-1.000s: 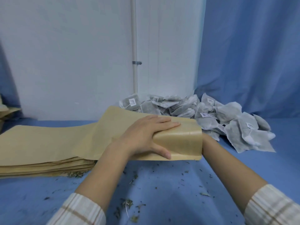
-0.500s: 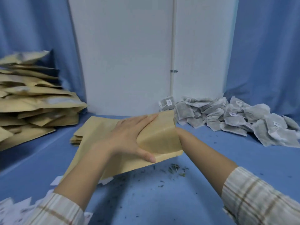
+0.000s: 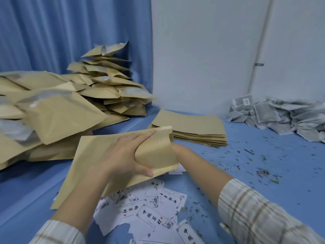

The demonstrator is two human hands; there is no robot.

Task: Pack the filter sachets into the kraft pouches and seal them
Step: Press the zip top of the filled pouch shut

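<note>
Here, kraft pouch (image 3: 154, 154) in left hand (image 3: 123, 155), right hand hidden behind.

Cool, even overhead light, soft shadows under the heap of filled kraft paper pouches (image 3: 70, 106), slight motion blur throughout, wide-angle bending at edges

A flat kraft pouch (image 3: 105, 155) is being held tilted above the near middle of the blue worktop (image 3: 263, 164), its open mouth end bulging and curling toward the right. A neat stack of empty kraft pouches (image 3: 191, 127) is lying flat just behind it, toward the back edge. A loose heap of filled kraft pouches (image 3: 66, 103), some showing silvery lining, is sprawling across the left side and climbing into the back left corner. Grey filter sachets (image 3: 281, 115) with small white tags are lying piled at the far right, along the back edge.
</note>
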